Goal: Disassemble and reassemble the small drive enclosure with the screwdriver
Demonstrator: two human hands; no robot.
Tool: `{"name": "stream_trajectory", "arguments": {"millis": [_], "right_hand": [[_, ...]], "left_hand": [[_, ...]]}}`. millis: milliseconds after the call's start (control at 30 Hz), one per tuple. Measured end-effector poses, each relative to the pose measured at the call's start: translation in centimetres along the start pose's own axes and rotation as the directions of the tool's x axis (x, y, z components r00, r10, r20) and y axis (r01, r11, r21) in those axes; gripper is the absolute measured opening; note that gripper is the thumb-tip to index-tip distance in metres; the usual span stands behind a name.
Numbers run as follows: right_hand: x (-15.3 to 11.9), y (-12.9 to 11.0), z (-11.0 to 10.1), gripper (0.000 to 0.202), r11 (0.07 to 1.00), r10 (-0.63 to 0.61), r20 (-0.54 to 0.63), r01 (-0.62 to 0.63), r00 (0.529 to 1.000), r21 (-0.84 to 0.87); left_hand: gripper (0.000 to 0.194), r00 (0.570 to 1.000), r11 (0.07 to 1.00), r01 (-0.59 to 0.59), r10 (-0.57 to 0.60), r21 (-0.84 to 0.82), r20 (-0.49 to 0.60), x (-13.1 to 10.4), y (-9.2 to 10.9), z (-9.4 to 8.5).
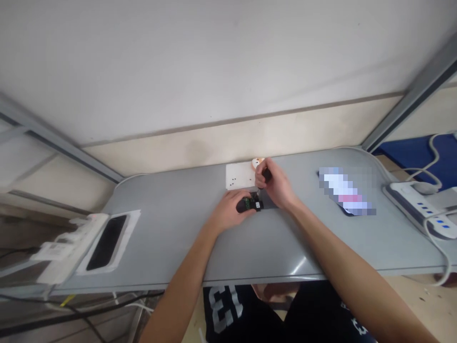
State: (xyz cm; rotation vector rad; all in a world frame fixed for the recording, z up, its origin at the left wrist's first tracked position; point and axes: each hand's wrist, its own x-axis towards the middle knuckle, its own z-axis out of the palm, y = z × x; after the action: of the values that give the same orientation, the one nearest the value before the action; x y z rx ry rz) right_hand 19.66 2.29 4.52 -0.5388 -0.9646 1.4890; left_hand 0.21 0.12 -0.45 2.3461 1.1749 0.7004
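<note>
A small dark device with a green circuit board (253, 204) lies on the grey table (167, 233), near its middle. My left hand (232, 209) holds it, fingers over its top and thumb along its lower edge. Above and right of it, my right hand (274, 182) is wrapped round a dark-handled tool (266, 175) that points down at the board; its tip is too small to make out. Behind the hands lies a white sheet (237, 176) with a few small dark pieces. An orange and white round item (257, 163) sits at its right end, partly hidden by my right hand.
To the right lie a blurred-out phone (344, 193) and a white power strip (421, 209) with cables. At the left, a black phone (107, 242) rests on white paper beside another power strip (73, 247) with plugs. Metal posts and a wall bound the table behind.
</note>
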Motion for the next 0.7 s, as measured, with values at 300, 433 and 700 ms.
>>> {"name": "stream_trajectory", "arguments": {"millis": [300, 433, 700], "right_hand": [[-0.1, 0.3, 0.0, 0.045, 0.987, -0.058, 0.017, 0.06, 0.998, -0.147], [-0.2, 0.8, -0.4, 0.047, 0.952, -0.101, 0.062, 0.115, 0.993, -0.283], [0.3, 0.8, -0.1, 0.047, 0.997, -0.029, 0.035, 0.032, 0.999, -0.071]], "left_hand": [[0.037, 1.0, 1.0, -0.026, 0.026, 0.008, -0.01, 0.0, 0.0, 0.0], [0.029, 0.997, 0.997, -0.072, 0.072, 0.024, -0.018, 0.1, 0.0, 0.1], [0.024, 0.995, 0.996, -0.079, 0.08, 0.031, -0.051, 0.1, -0.2, 0.2]]}}
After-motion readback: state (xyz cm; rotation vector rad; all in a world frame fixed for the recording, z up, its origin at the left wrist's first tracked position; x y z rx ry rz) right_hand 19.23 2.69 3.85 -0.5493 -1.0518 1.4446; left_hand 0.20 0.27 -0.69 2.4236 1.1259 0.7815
